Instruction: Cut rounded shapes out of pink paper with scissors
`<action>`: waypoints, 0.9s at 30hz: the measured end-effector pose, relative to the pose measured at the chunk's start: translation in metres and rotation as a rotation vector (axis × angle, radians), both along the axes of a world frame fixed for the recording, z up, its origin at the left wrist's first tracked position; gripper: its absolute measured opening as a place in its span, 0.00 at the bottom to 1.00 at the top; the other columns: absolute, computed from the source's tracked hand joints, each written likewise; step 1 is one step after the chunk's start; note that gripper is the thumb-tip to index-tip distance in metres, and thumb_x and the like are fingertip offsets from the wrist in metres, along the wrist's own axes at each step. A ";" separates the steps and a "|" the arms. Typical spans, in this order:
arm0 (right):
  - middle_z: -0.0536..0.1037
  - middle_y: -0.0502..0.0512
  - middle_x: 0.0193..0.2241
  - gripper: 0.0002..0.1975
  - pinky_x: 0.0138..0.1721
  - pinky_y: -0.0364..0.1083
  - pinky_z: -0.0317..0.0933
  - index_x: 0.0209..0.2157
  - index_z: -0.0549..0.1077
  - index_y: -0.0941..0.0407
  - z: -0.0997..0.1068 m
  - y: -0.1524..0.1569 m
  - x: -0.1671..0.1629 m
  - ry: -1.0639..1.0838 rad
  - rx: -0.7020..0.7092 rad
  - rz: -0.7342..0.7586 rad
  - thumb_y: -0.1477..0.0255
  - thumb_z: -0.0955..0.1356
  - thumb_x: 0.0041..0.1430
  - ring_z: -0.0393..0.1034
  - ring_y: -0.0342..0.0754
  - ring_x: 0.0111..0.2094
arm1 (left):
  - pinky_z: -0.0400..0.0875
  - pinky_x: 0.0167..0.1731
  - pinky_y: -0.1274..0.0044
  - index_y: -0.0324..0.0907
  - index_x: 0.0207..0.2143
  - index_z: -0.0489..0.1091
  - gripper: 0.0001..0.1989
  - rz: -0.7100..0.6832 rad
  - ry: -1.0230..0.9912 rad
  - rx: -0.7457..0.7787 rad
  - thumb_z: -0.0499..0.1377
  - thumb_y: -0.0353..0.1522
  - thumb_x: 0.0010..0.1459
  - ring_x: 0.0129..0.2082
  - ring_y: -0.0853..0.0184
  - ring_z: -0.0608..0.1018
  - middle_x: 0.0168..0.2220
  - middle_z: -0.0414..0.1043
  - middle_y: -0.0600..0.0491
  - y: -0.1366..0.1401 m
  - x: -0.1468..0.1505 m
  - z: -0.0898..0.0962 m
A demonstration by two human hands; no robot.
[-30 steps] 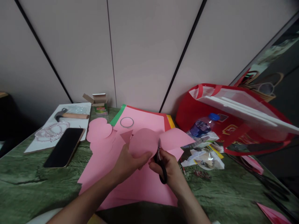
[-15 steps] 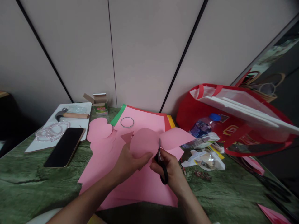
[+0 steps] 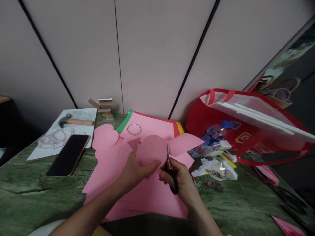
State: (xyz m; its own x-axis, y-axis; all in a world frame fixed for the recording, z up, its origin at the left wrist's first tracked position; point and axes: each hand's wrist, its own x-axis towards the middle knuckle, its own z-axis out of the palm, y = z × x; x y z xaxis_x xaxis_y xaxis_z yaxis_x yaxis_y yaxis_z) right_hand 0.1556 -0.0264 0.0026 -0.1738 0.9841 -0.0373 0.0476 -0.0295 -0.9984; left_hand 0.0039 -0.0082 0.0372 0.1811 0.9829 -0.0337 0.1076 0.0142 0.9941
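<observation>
My left hand [image 3: 141, 168] pinches a piece of pink paper [image 3: 152, 149] with a rounded outline, its thumb lying on top of the near edge. In my right hand [image 3: 179, 173] is a pair of scissors [image 3: 174, 180] with black handles; the blades point away from me and sit at the right side of the rounded part. A pink flap [image 3: 185, 143] of the paper stands off to the right of the blades. Under both hands lie larger pink sheets [image 3: 147, 200]. Several rounded pink cut-outs [image 3: 105, 137] rest to the left.
A black phone [image 3: 69, 155], a hammer [image 3: 78, 122] and a beaded string [image 3: 55, 138] lie at left, with a small open box [image 3: 107, 113] behind. A thin ring [image 3: 134, 128] sits on the sheets. At right are a red bag [image 3: 204, 111], a bottle [image 3: 216, 132] and plastic packets [image 3: 220, 168].
The scissors and my right hand have shifted very slightly, and the pink flap at the right has moved a little left. My left hand keeps its hold.
</observation>
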 end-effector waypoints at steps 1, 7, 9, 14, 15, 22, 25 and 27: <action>0.65 0.44 0.16 0.14 0.19 0.40 0.53 0.25 0.64 0.56 0.000 0.000 0.000 -0.001 -0.002 0.000 0.64 0.71 0.43 0.57 0.40 0.18 | 0.57 0.11 0.83 0.38 0.17 0.64 0.09 -0.002 -0.001 0.003 0.60 0.32 0.45 0.11 0.76 0.63 0.10 0.59 0.60 0.000 0.000 -0.001; 0.65 0.44 0.16 0.14 0.18 0.40 0.55 0.25 0.65 0.56 0.000 -0.001 0.001 -0.015 -0.017 -0.009 0.62 0.70 0.44 0.59 0.40 0.17 | 0.56 0.11 0.82 0.38 0.13 0.63 0.13 0.019 -0.016 0.002 0.60 0.33 0.45 0.11 0.75 0.62 0.09 0.60 0.58 0.002 -0.002 -0.008; 0.64 0.44 0.15 0.13 0.18 0.40 0.55 0.25 0.65 0.56 -0.001 -0.001 0.001 -0.020 -0.019 -0.004 0.63 0.70 0.44 0.60 0.40 0.16 | 0.56 0.11 0.82 0.38 0.14 0.63 0.13 0.011 -0.020 0.004 0.60 0.33 0.46 0.11 0.75 0.63 0.09 0.60 0.58 0.003 -0.002 -0.008; 0.66 0.44 0.15 0.13 0.18 0.40 0.57 0.25 0.65 0.56 0.001 -0.001 0.000 -0.013 -0.013 -0.015 0.63 0.70 0.44 0.60 0.40 0.16 | 0.56 0.11 0.82 0.38 0.15 0.63 0.12 0.016 -0.047 0.007 0.60 0.33 0.46 0.11 0.76 0.62 0.10 0.60 0.59 0.003 -0.002 -0.008; 0.65 0.44 0.15 0.13 0.18 0.40 0.57 0.24 0.65 0.56 0.001 -0.001 0.000 -0.014 -0.010 -0.014 0.63 0.70 0.44 0.60 0.40 0.16 | 0.56 0.11 0.82 0.38 0.15 0.63 0.12 0.018 -0.054 0.007 0.60 0.34 0.46 0.11 0.76 0.62 0.10 0.60 0.59 0.003 -0.002 -0.008; 0.66 0.43 0.14 0.13 0.18 0.40 0.58 0.24 0.64 0.56 0.002 -0.001 0.000 -0.010 -0.023 -0.021 0.63 0.70 0.45 0.60 0.39 0.15 | 0.55 0.12 0.82 0.38 0.16 0.62 0.13 0.019 -0.083 0.000 0.59 0.34 0.48 0.11 0.76 0.61 0.10 0.59 0.60 0.004 -0.002 -0.008; 0.65 0.43 0.13 0.14 0.17 0.40 0.57 0.24 0.64 0.56 0.004 -0.002 -0.001 -0.016 -0.037 -0.029 0.63 0.70 0.44 0.60 0.39 0.15 | 0.53 0.11 0.82 0.38 0.17 0.62 0.13 0.025 -0.144 -0.020 0.59 0.35 0.48 0.11 0.77 0.60 0.10 0.58 0.60 0.005 -0.001 -0.007; 0.64 0.43 0.13 0.14 0.17 0.39 0.57 0.23 0.64 0.56 0.005 -0.002 -0.002 -0.011 -0.042 -0.032 0.63 0.70 0.44 0.60 0.39 0.15 | 0.52 0.11 0.82 0.38 0.17 0.62 0.13 0.028 -0.174 -0.025 0.59 0.35 0.49 0.10 0.77 0.59 0.09 0.57 0.61 0.005 -0.001 -0.007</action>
